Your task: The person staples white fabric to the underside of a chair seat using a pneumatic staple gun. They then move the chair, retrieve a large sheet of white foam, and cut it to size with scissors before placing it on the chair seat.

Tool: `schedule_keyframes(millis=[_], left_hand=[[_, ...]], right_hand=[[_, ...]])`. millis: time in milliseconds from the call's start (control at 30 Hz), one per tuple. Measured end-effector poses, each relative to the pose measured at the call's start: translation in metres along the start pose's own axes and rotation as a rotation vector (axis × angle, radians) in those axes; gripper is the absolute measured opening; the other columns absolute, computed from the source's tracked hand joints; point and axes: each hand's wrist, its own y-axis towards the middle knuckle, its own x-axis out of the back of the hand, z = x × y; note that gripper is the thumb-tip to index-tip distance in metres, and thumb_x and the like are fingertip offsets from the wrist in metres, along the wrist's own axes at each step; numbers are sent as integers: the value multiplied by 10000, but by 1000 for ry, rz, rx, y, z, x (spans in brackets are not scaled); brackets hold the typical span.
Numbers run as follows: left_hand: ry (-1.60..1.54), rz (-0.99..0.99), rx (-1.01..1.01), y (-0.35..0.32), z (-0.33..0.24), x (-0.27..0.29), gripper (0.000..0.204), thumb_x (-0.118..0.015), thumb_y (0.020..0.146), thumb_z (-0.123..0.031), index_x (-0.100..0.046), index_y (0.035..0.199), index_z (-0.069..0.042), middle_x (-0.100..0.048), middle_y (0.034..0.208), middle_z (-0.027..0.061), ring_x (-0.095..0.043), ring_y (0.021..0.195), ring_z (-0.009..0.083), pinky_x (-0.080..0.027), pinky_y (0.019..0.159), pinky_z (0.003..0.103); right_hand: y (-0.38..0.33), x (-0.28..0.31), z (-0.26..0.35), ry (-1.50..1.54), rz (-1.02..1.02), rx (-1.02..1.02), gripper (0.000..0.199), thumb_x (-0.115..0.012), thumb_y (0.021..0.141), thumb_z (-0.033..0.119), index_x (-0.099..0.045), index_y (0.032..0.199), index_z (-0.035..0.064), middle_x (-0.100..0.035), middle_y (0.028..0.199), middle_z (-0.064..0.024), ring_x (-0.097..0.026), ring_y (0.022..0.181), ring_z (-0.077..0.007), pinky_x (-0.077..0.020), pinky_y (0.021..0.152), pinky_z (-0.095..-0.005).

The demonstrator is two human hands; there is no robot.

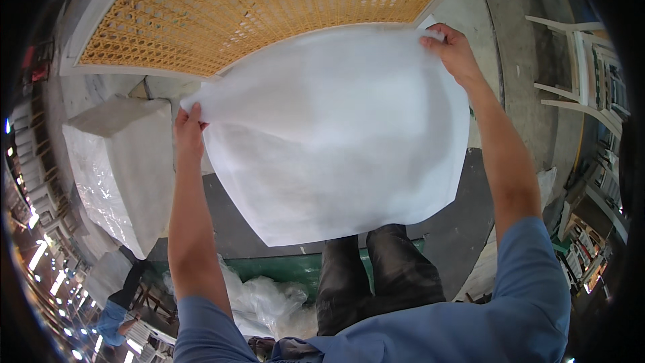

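Observation:
A wide white sheet, possibly foam or paper, is stretched between my two hands and hangs down toward my legs. My left hand pinches its left upper corner. At its right upper corner, my right hand grips the edge between thumb and fingers. Just beyond the sheet's far edge is a woven cane panel in a white frame. The sheet overlaps the near edge of that panel and hides what lies beneath it.
To the left stands a white block-like pack in plastic. Crumpled clear plastic lies by my legs, near a green strip and a dark grey surface. White chair frames stand at right. Another person is far left.

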Motion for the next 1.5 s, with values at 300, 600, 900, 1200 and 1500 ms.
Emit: schedule_keyframes(millis=[300, 600, 900, 1200, 1500], left_hand=[[110, -99, -26, 34, 34, -29, 295, -614, 1036, -347, -638, 1203, -105, -561, 841, -47, -485, 701, 46, -390, 596, 219], [102, 371, 394, -98, 62, 40, 290, -626, 1036, -275, -663, 1250, -82, -711, 1041, 14, -676, 930, 134, -544, 817, 292], [-12, 278, 484, -140, 99, 57, 320, -669, 1016, -227, -637, 1270, -35, -701, 1189, 48, -679, 1073, 178, -566, 923, 345], [217, 481, 716, -257, 153, 83, 552, -753, 951, -218, -520, 1414, -26, -647, 1323, 88, -637, 1193, 235, -523, 1023, 393], [19, 307, 604, -283, 189, 94, 455, -778, 923, -185, -622, 1300, 16, -709, 1186, 106, -681, 1062, 221, -530, 940, 365]], right_hand=[[26, -4, -19, 171, -78, -82, 455, -783, 888, 262, -651, 1273, 59, -654, 924, -22, -580, 859, -125, -462, 781, -319], [-94, 29, -60, 6, 147, -520, 425, -758, 909, 352, -641, 1242, 116, -660, 1024, -3, -569, 949, -143, -429, 840, -304], [-116, 10, -93, 76, -2, -417, 442, -785, 894, 397, -633, 1175, 92, -665, 1028, -34, -567, 918, -142, -437, 803, -323], [-279, 26, -130, 17, 318, -695, 661, -788, 876, 339, -563, 1392, -8, -683, 1240, -125, -625, 1134, -236, -480, 958, -477], [-335, 8, -168, 309, 65, -735, 403, -789, 868, 160, -668, 1224, 16, -723, 1027, -31, -641, 852, -138, -496, 741, -304]])
